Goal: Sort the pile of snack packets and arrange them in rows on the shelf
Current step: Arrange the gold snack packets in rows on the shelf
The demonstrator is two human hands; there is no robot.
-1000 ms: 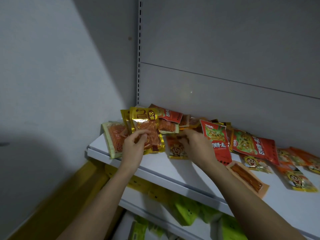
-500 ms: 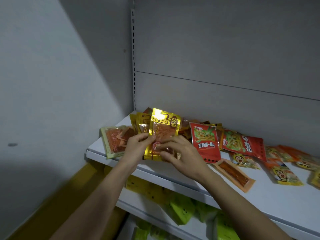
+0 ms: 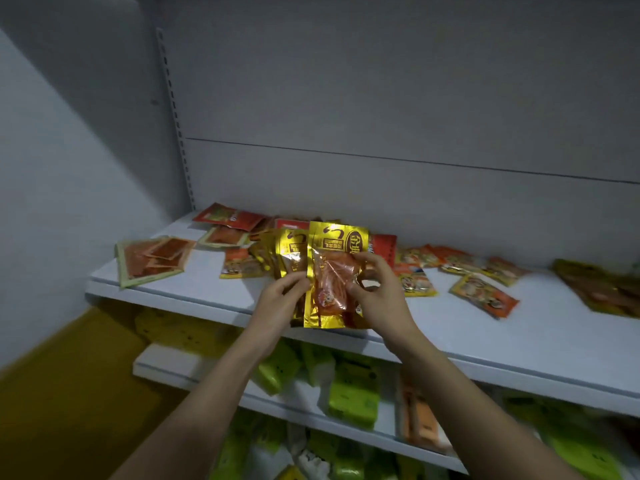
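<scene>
I hold a fanned bunch of gold foil packets (image 3: 332, 258) upright above the front of the white shelf (image 3: 207, 296). My left hand (image 3: 282, 301) pinches their left edge. My right hand (image 3: 375, 292) grips the front packet from the right. Behind them a pile of red packets (image 3: 228, 216) and small orange cartoon packets (image 3: 242, 268) lies against the back wall. Green-edged packets of red strips (image 3: 152, 261) rest at the shelf's left corner. More orange packets (image 3: 483, 296) lie scattered to the right.
Dark gold packets (image 3: 602, 289) lie at the far right of the shelf. The lower shelf (image 3: 159, 362) carries green packs (image 3: 349, 393) and an orange packet (image 3: 422, 417). A grey wall closes the left side and a grey back panel stands behind.
Both hands have lifted the gold packets off the pile and brought them forward and right, toward the shelf's front. My right hand joined the grip. The view has shifted right.
</scene>
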